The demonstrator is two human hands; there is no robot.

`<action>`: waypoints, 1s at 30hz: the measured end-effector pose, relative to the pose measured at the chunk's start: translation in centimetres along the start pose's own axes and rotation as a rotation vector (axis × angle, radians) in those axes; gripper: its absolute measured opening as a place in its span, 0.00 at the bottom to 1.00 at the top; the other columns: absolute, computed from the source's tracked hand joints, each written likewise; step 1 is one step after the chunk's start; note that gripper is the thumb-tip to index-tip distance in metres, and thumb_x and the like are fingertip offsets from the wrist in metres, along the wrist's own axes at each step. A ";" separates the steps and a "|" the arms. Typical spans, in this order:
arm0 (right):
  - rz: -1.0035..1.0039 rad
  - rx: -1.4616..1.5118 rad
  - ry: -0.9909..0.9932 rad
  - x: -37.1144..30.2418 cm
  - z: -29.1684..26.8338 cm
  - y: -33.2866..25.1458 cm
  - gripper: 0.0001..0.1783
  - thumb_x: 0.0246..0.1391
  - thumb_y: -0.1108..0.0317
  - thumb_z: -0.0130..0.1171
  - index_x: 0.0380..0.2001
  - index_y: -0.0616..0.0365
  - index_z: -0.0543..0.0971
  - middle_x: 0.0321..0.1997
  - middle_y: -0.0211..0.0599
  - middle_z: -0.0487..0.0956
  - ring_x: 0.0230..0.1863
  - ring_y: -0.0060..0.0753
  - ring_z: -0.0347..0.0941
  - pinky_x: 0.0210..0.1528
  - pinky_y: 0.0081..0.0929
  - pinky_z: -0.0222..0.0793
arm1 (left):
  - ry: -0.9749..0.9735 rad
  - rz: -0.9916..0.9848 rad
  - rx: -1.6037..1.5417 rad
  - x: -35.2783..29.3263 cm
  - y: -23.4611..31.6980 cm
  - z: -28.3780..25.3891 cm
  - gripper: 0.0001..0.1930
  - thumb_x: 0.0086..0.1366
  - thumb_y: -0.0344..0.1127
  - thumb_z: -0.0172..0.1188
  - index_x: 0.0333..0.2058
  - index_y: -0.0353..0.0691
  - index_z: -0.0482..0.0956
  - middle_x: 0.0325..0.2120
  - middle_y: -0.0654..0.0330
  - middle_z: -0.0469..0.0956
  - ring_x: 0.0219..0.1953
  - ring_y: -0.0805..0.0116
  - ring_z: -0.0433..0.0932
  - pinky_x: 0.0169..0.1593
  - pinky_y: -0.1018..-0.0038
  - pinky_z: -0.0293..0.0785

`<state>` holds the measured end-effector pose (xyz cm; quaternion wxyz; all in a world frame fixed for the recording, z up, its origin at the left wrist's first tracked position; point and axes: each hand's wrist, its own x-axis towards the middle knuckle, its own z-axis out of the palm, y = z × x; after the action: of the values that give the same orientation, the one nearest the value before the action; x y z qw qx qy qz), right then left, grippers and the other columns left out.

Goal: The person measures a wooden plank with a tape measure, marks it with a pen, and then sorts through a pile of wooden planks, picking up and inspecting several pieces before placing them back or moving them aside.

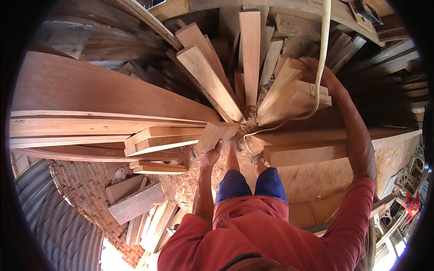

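My left hand (pixel 211 154) is closed on the near end of a short-looking wooden block (pixel 216 135), held low in front of my legs. How far the block reaches behind its visible faces is hard to tell. My right hand (pixel 318 74) is stretched out to the far right, its fingers curled over the upper end of a thick wooden board (pixel 281 92). A second thick board (pixel 300 101) stands against that one, under my wrist. A pale cable (pixel 323 49) hangs in front of my right hand and runs down to the floor.
Several planks (pixel 250 49) lean upright ahead. Wide stacked boards (pixel 90 97) extend at left, with shorter pieces (pixel 162 140) beside them. A thick beam (pixel 307 153) lies at right. Sawdust covers the floor (pixel 181 187) around my feet. Corrugated sheeting (pixel 54 212) is at lower left.
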<state>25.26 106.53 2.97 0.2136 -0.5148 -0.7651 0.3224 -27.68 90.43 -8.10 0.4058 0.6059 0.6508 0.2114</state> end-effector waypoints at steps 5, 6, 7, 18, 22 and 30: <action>-0.066 0.238 0.086 0.0 0.8 0.1 0.40 0.63 0.53 0.71 0.69 0.66 0.69 0.68 0.55 0.73 0.72 0.51 0.68 0.74 0.40 0.61 | 0.063 0.057 -0.067 -1.2 0.7 -0.3 0.13 0.67 0.37 0.72 0.47 0.39 0.87 0.42 0.55 0.89 0.47 0.57 0.88 0.51 0.62 0.82; -0.097 0.122 0.099 0.2 1.0 0.0 0.39 0.62 0.57 0.71 0.69 0.66 0.69 0.68 0.55 0.74 0.72 0.51 0.69 0.74 0.40 0.62 | 0.085 0.076 -0.068 -1.6 0.6 -0.3 0.13 0.66 0.36 0.72 0.47 0.39 0.87 0.42 0.55 0.89 0.46 0.58 0.88 0.50 0.63 0.82; -0.047 0.075 0.080 0.5 1.0 -0.1 0.39 0.61 0.61 0.72 0.70 0.65 0.69 0.67 0.54 0.74 0.71 0.51 0.69 0.74 0.40 0.63 | 0.039 0.042 -0.062 -2.0 0.5 -0.4 0.16 0.67 0.40 0.71 0.50 0.39 0.85 0.45 0.53 0.88 0.49 0.56 0.86 0.53 0.61 0.81; -0.062 -0.100 0.031 2.0 1.3 -1.5 0.39 0.50 0.76 0.61 0.68 0.64 0.68 0.65 0.61 0.75 0.63 0.72 0.69 0.68 0.50 0.67 | -0.160 -0.116 -0.134 -5.7 -1.6 0.5 0.26 0.71 0.55 0.66 0.58 0.43 0.81 0.54 0.49 0.84 0.58 0.47 0.80 0.60 0.54 0.75; -0.062 -0.112 0.059 2.4 1.1 -1.9 0.38 0.51 0.77 0.59 0.68 0.64 0.69 0.66 0.62 0.74 0.67 0.70 0.68 0.69 0.49 0.67 | -0.214 -0.132 -0.111 -6.0 -1.7 0.5 0.26 0.71 0.54 0.66 0.59 0.43 0.81 0.55 0.51 0.84 0.59 0.49 0.80 0.62 0.55 0.74; 0.505 -0.141 0.301 2.1 -1.8 -4.7 0.38 0.64 0.58 0.65 0.74 0.55 0.68 0.68 0.59 0.76 0.62 0.55 0.75 0.64 0.41 0.70 | -0.198 -0.175 -0.063 -6.0 -0.8 -1.0 0.27 0.71 0.52 0.68 0.60 0.41 0.80 0.57 0.50 0.83 0.62 0.50 0.78 0.64 0.57 0.72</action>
<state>22.59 107.77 7.59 0.2014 -0.7443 -0.5931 0.2316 -29.30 84.76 -6.51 0.5036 0.5518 0.6509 0.1348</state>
